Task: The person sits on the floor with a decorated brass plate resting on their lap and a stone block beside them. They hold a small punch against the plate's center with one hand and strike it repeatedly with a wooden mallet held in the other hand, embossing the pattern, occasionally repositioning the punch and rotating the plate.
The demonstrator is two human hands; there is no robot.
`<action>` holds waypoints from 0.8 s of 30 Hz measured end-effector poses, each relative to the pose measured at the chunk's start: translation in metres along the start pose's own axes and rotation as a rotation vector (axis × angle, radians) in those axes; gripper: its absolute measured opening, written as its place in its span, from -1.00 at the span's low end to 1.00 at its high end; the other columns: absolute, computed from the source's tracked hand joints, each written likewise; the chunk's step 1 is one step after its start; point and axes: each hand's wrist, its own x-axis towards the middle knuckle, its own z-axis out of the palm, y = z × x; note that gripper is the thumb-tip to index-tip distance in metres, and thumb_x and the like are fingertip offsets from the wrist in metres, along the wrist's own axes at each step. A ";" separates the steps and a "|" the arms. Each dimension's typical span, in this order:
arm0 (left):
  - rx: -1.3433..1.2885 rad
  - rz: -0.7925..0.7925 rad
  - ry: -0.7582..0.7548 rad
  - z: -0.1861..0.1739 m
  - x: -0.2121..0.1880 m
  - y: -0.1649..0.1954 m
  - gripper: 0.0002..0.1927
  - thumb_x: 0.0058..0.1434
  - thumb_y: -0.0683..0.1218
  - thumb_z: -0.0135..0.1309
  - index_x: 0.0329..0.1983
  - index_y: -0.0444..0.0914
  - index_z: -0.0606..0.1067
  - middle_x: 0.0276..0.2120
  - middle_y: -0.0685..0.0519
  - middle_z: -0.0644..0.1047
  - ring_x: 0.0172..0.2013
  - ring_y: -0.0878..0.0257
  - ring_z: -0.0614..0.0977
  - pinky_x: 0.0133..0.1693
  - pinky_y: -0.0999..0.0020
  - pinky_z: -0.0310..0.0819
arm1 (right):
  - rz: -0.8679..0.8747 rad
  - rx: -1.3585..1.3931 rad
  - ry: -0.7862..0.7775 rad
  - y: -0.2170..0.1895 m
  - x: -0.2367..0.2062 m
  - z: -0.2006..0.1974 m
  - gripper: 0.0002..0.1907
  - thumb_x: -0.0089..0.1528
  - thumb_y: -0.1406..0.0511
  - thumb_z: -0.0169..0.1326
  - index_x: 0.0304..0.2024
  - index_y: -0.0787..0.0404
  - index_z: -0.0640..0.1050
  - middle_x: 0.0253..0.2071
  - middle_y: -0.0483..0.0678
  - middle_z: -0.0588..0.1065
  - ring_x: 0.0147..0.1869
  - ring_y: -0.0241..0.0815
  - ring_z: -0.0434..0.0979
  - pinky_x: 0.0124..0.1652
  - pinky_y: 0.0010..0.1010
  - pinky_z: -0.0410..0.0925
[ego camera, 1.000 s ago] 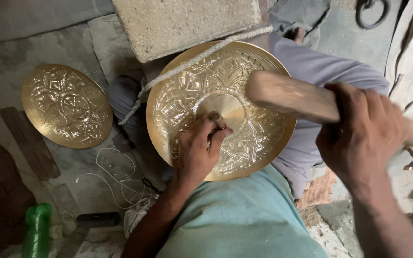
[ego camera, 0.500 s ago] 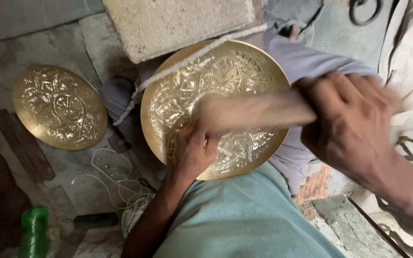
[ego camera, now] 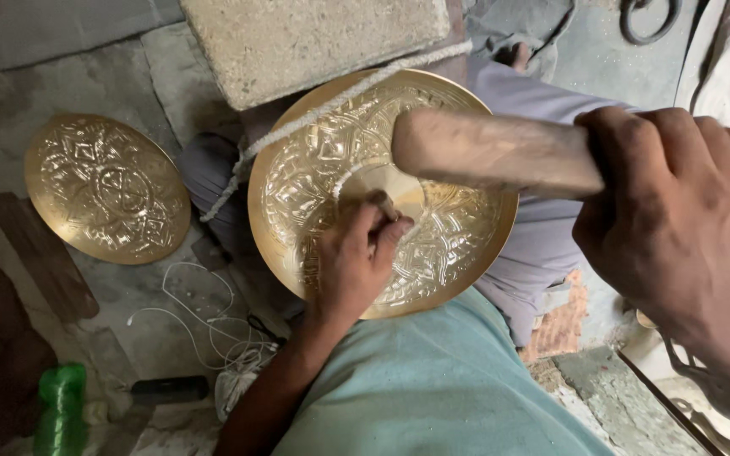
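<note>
A round engraved brass plate (ego camera: 314, 169) rests on my lap, leaning against a stone block. My left hand (ego camera: 352, 257) sits on the plate's lower middle, pinching a small metal punch (ego camera: 388, 205) held against the plate's smooth centre. My right hand (ego camera: 678, 211) is raised at the right, fist closed around a wooden mallet (ego camera: 492, 152) whose thick head hovers over the plate, above the punch.
A second engraved brass plate (ego camera: 105, 187) lies on the floor at left. A stone block (ego camera: 314, 42) with a white rope (ego camera: 314, 114) across it stands behind. White cable (ego camera: 204, 325), a green bottle (ego camera: 61, 405) and a wooden strip (ego camera: 40, 253) lie at lower left.
The mallet swung down over the plate towards the punch, then lifted up and right again. My left hand stayed on the plate with the punch.
</note>
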 end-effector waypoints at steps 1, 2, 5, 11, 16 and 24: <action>-0.012 0.022 0.005 0.001 0.000 -0.001 -0.73 0.37 -0.09 0.20 0.00 -0.33 0.45 -0.30 0.00 0.56 -0.33 0.24 0.70 -0.38 0.36 0.58 | -0.046 -0.026 0.037 0.001 0.002 -0.002 -0.71 0.37 0.35 0.14 0.14 0.11 0.50 -0.05 -0.11 0.52 -0.12 -0.17 0.46 -0.05 -0.33 0.26; -0.025 0.039 0.008 0.002 -0.002 -0.001 -0.73 0.39 -0.09 0.18 0.02 -0.33 0.44 -0.29 0.00 0.56 -0.30 0.24 0.71 -0.35 0.36 0.59 | -0.071 -0.028 0.045 0.000 0.005 -0.005 -0.70 0.35 0.36 0.15 0.13 0.12 0.51 -0.07 -0.10 0.52 -0.13 -0.16 0.47 -0.04 -0.31 0.27; -0.008 0.058 0.019 0.004 -0.003 -0.004 -0.72 0.39 -0.09 0.18 0.03 -0.34 0.43 -0.30 0.01 0.57 -0.32 0.24 0.69 -0.35 0.36 0.57 | -0.099 0.006 0.028 -0.008 0.020 -0.013 -0.60 0.19 0.42 0.21 0.10 0.17 0.60 -0.21 -0.02 0.52 -0.18 -0.09 0.51 -0.10 -0.22 0.32; 0.042 0.079 0.060 0.009 -0.009 -0.011 -0.76 0.38 -0.08 0.20 -0.10 -0.34 0.44 -0.33 -0.01 0.58 -0.35 0.18 0.68 -0.35 0.30 0.55 | -0.066 0.412 -0.033 -0.032 0.047 -0.021 -0.44 0.00 0.52 0.13 0.10 0.31 0.51 -0.15 0.10 0.53 -0.10 0.05 0.59 -0.03 -0.14 0.44; 0.194 0.091 0.077 0.008 -0.011 -0.016 -0.77 0.33 -0.08 0.24 -0.19 -0.32 0.48 -0.39 -0.04 0.56 -0.42 0.08 0.63 -0.36 0.17 0.51 | -0.202 0.114 -0.009 -0.031 0.056 -0.025 -0.58 0.02 0.41 0.28 -0.05 0.09 0.58 -0.23 -0.05 0.57 -0.17 -0.05 0.63 -0.10 -0.15 0.42; 0.015 0.074 0.085 0.008 -0.010 -0.014 -0.79 0.34 -0.10 0.20 -0.16 -0.34 0.48 -0.33 -0.07 0.58 -0.38 0.09 0.68 -0.35 0.21 0.57 | -0.224 0.028 -0.037 -0.028 0.056 -0.030 -0.55 -0.07 0.35 0.31 -0.10 0.08 0.61 -0.31 -0.09 0.57 -0.24 -0.12 0.60 -0.15 -0.22 0.41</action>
